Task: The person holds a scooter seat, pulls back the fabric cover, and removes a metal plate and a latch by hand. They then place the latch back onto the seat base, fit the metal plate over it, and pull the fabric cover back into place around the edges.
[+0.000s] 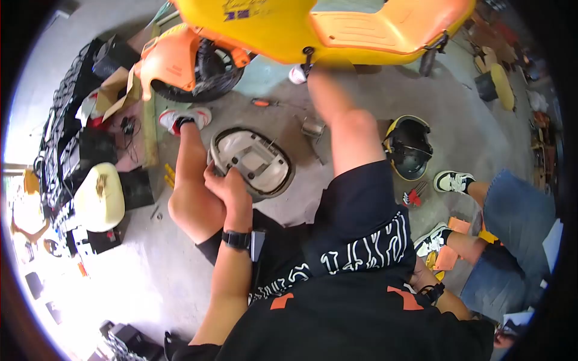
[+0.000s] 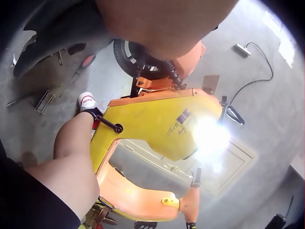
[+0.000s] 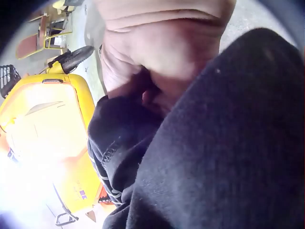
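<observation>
step: my left hand (image 1: 227, 188) grips pan (image 1: 256, 157) rim, fingers curled | right hand (image 3: 159, 57) against shorts (image 3: 228, 143), fingers: cannot tell | next, I judge: needs both hands

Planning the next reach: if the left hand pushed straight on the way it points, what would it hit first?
The upturned seat pan: the left hand seems to grip its near rim, so contact is immediate. Past it, with depth unclear, lies the orange-handled screwdriver.

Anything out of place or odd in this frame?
Yes: a grey cover lies detached, hollow side up, on the floor beside the scooter, the left hand gripping its rim; a screwdriver and a helmet lie loose nearby.
</observation>
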Demonstrator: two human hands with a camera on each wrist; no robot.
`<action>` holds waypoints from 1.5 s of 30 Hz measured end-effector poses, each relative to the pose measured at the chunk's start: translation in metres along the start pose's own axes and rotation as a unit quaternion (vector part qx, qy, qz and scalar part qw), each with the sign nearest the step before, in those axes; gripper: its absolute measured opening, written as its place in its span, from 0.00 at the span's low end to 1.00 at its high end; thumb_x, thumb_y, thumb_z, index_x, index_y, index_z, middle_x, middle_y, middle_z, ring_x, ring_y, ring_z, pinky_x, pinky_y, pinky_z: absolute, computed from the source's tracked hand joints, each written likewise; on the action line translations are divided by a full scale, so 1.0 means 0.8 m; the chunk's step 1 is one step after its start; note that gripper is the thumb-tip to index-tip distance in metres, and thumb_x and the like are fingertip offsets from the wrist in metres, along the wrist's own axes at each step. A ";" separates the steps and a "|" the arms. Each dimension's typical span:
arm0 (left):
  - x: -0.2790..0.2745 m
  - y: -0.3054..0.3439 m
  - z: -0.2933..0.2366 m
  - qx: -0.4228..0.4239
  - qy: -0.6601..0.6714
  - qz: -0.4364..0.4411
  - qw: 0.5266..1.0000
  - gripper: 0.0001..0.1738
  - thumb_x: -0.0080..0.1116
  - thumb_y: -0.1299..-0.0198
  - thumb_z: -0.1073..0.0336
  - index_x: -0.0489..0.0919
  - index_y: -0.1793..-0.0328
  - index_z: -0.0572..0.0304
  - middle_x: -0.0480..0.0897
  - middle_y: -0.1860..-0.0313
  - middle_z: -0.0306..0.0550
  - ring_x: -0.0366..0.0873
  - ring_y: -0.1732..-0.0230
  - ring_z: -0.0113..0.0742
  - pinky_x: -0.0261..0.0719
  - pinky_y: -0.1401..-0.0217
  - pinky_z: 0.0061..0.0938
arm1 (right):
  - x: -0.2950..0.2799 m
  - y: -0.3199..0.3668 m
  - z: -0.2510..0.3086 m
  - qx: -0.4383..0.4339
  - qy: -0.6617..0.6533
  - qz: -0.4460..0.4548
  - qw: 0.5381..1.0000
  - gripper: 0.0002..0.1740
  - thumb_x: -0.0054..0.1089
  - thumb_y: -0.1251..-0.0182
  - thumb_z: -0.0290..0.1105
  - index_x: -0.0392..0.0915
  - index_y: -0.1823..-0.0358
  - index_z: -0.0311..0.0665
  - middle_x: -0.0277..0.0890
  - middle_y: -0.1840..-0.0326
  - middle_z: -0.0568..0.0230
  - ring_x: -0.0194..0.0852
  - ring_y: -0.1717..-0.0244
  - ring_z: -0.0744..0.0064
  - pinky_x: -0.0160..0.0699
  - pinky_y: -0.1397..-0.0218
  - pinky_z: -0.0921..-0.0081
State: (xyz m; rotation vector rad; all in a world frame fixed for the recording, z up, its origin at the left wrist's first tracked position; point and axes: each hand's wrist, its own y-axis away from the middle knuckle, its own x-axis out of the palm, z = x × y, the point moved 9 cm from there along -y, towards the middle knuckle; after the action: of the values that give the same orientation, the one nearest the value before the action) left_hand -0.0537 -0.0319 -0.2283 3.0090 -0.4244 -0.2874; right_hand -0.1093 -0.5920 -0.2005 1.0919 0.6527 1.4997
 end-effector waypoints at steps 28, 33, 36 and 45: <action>0.007 -0.014 0.009 -0.025 0.106 0.149 0.983 0.28 0.47 0.51 0.86 0.75 0.40 0.78 0.80 0.44 0.57 0.82 0.47 0.43 0.79 0.43 0.29 | -0.105 0.018 -0.009 0.251 0.142 0.144 0.947 0.21 0.68 0.35 0.32 0.72 0.45 0.31 0.72 0.70 0.70 0.70 0.74 0.77 0.69 0.69 0.79; -0.002 -0.021 0.017 -0.037 0.055 0.113 0.991 0.29 0.46 0.52 0.86 0.74 0.39 0.78 0.80 0.44 0.58 0.82 0.47 0.44 0.80 0.43 0.30 | -0.143 0.024 -0.007 0.282 0.227 0.094 0.927 0.19 0.66 0.36 0.29 0.73 0.47 0.29 0.68 0.72 0.71 0.66 0.72 0.79 0.66 0.67 0.78; 0.000 -0.013 0.009 -0.034 0.068 0.113 0.991 0.30 0.47 0.54 0.85 0.75 0.39 0.78 0.81 0.46 0.57 0.82 0.49 0.44 0.81 0.45 0.30 | -0.165 0.046 0.000 0.300 0.288 0.110 0.903 0.24 0.67 0.38 0.33 0.73 0.44 0.29 0.73 0.67 0.69 0.70 0.68 0.78 0.70 0.63 0.78; 0.000 -0.016 0.009 -0.021 0.068 0.113 0.991 0.28 0.45 0.56 0.84 0.78 0.44 0.77 0.83 0.51 0.53 0.83 0.52 0.43 0.80 0.49 0.28 | -0.177 0.065 0.142 -0.019 0.181 -0.029 0.983 0.28 0.67 0.35 0.40 0.72 0.37 0.35 0.80 0.46 0.62 0.80 0.48 0.69 0.81 0.48 0.68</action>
State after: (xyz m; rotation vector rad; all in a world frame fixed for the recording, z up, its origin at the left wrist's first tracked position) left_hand -0.0515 -0.0199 -0.2371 2.8801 -0.7263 -0.0732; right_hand -0.0366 -0.7580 -0.1475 0.7681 0.8949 1.6693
